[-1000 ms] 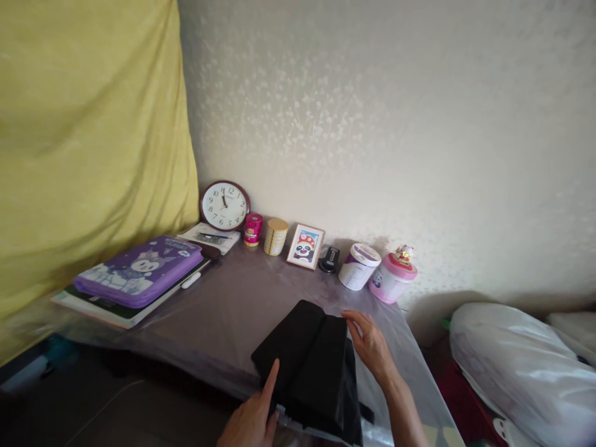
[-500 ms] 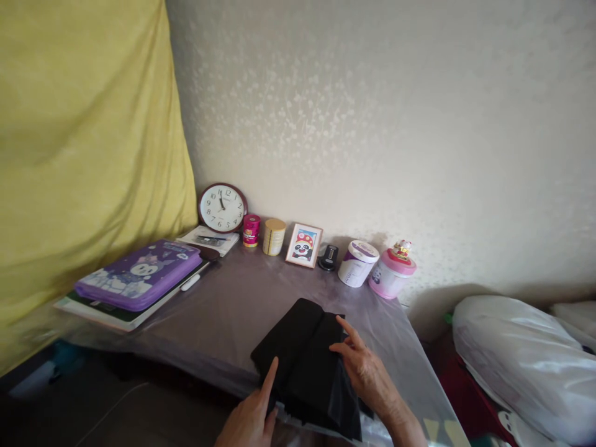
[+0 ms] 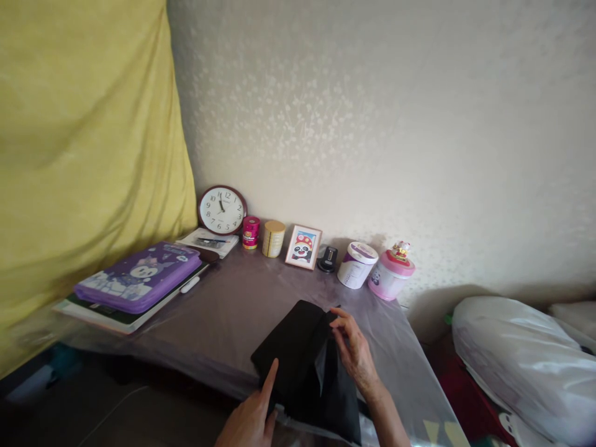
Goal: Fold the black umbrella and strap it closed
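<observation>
A folded piece of black cloth lies at the near edge of the table, its lower part reaching towards me. My left hand is at its near left side, index finger stretched along the top and thumb lower down, gripping that edge. With thumb and fingers pinched, my right hand holds the cloth's far right edge and lifts a flap, so a lighter grey fold shows beneath. The remaining fingers of the left hand are partly hidden.
A purple case rests on books at left. Along the wall stand a clock, pink tin, yellow tin, framed panda picture, small black object, white tub and pink-lidded tub. Plastic covers the table.
My right hand has closed on the right edge of the black cloth and raised it slightly, opening a fold. My left hand has stayed in place.
</observation>
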`<state>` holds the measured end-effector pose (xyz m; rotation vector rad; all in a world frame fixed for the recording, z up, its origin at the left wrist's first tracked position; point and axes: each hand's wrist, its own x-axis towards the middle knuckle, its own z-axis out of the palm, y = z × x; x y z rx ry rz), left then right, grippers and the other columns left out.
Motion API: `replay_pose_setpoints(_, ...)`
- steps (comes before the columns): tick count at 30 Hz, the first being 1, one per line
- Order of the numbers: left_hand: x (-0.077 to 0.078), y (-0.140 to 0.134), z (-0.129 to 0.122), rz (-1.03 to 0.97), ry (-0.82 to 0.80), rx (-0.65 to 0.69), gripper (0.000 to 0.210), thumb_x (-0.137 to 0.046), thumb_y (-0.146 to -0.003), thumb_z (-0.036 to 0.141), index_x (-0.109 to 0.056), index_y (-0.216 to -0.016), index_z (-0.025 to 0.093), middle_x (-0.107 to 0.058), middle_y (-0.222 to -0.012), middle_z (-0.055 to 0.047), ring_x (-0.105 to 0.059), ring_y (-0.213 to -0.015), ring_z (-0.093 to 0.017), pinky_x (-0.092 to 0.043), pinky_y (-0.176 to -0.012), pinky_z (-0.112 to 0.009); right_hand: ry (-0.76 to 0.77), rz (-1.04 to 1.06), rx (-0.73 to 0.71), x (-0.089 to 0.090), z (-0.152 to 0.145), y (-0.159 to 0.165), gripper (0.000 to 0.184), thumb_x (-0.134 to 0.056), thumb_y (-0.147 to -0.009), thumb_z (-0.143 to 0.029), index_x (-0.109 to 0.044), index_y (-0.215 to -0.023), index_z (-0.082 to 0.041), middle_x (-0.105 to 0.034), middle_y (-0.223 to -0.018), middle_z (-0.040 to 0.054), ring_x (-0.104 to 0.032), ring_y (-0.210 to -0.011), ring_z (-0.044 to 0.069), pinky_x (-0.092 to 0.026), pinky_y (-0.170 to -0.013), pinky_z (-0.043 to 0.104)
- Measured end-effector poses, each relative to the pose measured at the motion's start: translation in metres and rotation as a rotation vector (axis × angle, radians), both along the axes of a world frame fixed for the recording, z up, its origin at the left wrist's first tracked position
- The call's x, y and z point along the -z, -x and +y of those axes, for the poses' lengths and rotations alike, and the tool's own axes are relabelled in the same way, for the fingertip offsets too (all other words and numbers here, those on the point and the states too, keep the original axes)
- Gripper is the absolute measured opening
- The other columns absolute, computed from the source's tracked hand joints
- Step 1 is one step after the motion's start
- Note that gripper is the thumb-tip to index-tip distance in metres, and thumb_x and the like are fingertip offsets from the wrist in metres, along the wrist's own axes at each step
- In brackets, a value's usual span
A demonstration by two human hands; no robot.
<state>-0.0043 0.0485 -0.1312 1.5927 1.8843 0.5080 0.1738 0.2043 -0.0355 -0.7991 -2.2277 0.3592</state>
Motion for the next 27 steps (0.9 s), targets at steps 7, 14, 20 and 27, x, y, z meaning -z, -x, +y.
replay_pose_setpoints(7, -0.012, -0.002, 0.000, 0.062, 0.032, 0.024, 0.072, -0.036, -0.083, 0.019, 0.007, -0.141, 0.018, -0.061, -0.114, -0.010, -0.059, -0.099, -0.017, -0.041, -0.084, -0.022, -0.063, 0.063, 0.009, 0.018, 0.007, 0.062, 0.015, -0.034, -0.089, -0.020, -0.048, -0.093, -0.021, -0.051, -0.119, 0.0118, -0.056, -0.103, 0.016, -0.045, -0.088, 0.031)
replay_pose_setpoints(14, -0.011, -0.004, 0.003, 0.153, 0.096, 0.036, 0.068, -0.035, -0.083, 0.018, -0.003, -0.142, 0.016, -0.061, -0.110, -0.014, -0.061, -0.096, -0.020, -0.044, -0.082, -0.028, -0.067, -0.114, 0.093, 0.053, 0.008, 0.092, 0.019, -0.031, -0.091, -0.022, -0.050, -0.096, -0.020, -0.048, -0.126, 0.0105, -0.062, -0.089, 0.015, -0.051, -0.074, 0.027)
replay_pose_setpoints(20, -0.017, -0.002, 0.002, 0.118, 0.074, 0.061, 0.068, -0.035, -0.082, 0.017, -0.003, -0.142, 0.013, -0.060, -0.112, -0.014, -0.061, -0.097, -0.021, -0.045, -0.084, -0.029, -0.135, -0.271, 0.153, 0.062, 0.009, 0.101, 0.021, -0.031, -0.091, -0.020, -0.051, -0.095, -0.021, -0.049, -0.127, 0.0087, -0.064, -0.084, 0.015, -0.052, -0.068, 0.025)
replay_pose_setpoints(27, -0.014, -0.002, 0.000, 0.075, 0.037, 0.017, 0.066, -0.032, -0.083, 0.018, -0.002, -0.142, 0.010, -0.046, -0.131, -0.017, -0.056, -0.107, -0.020, -0.042, -0.089, -0.028, -0.147, -0.353, 0.157, 0.061, 0.009, 0.106, 0.020, -0.033, -0.090, -0.020, -0.053, -0.094, -0.022, -0.051, -0.124, 0.0067, -0.063, -0.086, 0.015, -0.051, -0.066, 0.024)
